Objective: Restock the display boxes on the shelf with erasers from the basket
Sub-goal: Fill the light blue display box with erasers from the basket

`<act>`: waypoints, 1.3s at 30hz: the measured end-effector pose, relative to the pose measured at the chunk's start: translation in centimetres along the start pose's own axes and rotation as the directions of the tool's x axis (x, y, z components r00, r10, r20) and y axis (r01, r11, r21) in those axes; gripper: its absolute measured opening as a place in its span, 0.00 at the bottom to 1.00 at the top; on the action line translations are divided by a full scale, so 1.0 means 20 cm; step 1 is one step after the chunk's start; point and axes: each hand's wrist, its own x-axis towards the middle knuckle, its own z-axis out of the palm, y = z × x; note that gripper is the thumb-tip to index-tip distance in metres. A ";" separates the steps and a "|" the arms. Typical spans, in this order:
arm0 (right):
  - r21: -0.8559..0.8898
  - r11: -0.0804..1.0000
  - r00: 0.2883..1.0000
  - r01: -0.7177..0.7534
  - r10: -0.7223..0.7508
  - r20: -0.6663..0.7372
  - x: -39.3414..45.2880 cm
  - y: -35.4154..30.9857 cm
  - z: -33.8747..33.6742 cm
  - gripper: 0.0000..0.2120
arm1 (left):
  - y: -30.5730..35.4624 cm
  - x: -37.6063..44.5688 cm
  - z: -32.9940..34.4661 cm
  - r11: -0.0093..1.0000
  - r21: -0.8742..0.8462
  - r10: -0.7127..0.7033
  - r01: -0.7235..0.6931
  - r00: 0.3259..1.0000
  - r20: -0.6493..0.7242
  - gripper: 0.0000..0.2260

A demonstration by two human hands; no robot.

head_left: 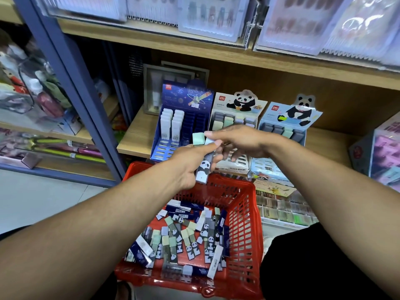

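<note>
Three display boxes: the blue box [180, 122], the middle panda box [234, 126] and the right panda box [285, 135] stand side by side along the front edge of the shelf [134, 137], each with slots unfilled toward its front.
Basket: the red basket [249, 224] sits below the shelf's front edge, in front of me, with a loose heap of mixed erasers [184, 237] on its floor.
Left hand: my left hand [188, 163] curls round a small bunch of panda erasers [203, 167], the mint end of one poking up near the blue box.
Right hand: my right hand [236, 141] reaches across and pinches the top of one eraser in that bunch between thumb and forefinger, the other fingers loose over the middle panda box.
Risk, drop: I judge that as I draw one out, its neighbours may slide with it and fall, since my left grip holds several smooth sleeves at once.
Risk, wrong box: both panda boxes look alike, so I could slot it into the wrong one or the wrong colour column.
Risk, knock: my right wrist hangs close over the standing erasers; a careless move may tip them or nudge a box.
</note>
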 end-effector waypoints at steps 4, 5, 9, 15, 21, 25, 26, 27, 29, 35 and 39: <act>0.086 0.992 0.993 -0.090 0.082 0.089 -0.02 0.04 -0.05 0.13 | -0.02 -0.01 0.02 0.999 0.028 -0.019 0.019 0.999 0.028 0.07; 0.098 0.990 0.995 -0.099 0.095 0.042 -0.02 0.04 -0.06 0.13 | -0.02 -0.01 0.02 0.999 0.024 -0.029 0.029 0.999 0.018 0.07; 0.436 0.898 0.953 -0.055 0.177 -0.244 -0.02 0.06 -0.09 0.10 | -0.03 0.00 0.01 0.999 -0.003 -0.054 0.054 0.996 -0.065 0.05; 0.354 0.931 0.776 0.090 0.157 -0.611 0.04 0.15 -0.14 0.04 | -0.05 0.03 0.01 0.995 -0.073 -0.071 0.061 0.988 -0.139 0.09; -0.080 0.996 0.719 0.041 -0.085 -0.690 0.06 0.14 -0.13 0.04 | -0.05 0.02 0.04 0.989 -0.145 -0.048 0.036 0.996 -0.078 0.09; -0.351 0.936 0.772 -0.030 -0.201 -0.603 0.05 0.15 -0.11 0.05 | -0.05 0.01 0.04 0.987 -0.156 -0.053 0.042 0.996 -0.069 0.05; -0.384 0.923 0.777 -0.031 -0.220 -0.590 0.05 0.14 -0.11 0.04 | -0.05 0.01 0.04 0.987 -0.155 -0.058 0.047 0.996 -0.066 0.05; -0.412 0.910 0.785 -0.032 -0.233 -0.574 0.05 0.15 -0.11 0.03 | -0.05 0.00 0.04 0.987 -0.153 -0.060 0.050 0.996 -0.065 0.05; -0.447 0.894 0.807 -0.038 -0.236 -0.541 0.06 0.14 -0.12 0.00 | -0.05 0.00 0.03 0.987 -0.148 -0.065 0.055 0.996 -0.064 0.08; -0.449 0.884 0.718 -0.131 -0.228 -0.658 0.09 0.14 -0.13 0.05 | -0.06 -0.01 0.03 0.998 -0.044 -0.043 0.041 0.998 -0.044 0.09; -0.559 0.788 0.715 -0.257 -0.234 -0.659 0.08 0.12 -0.11 0.12 | -0.08 0.01 0.02 0.999 0.046 0.005 -0.002 0.999 -0.052 0.09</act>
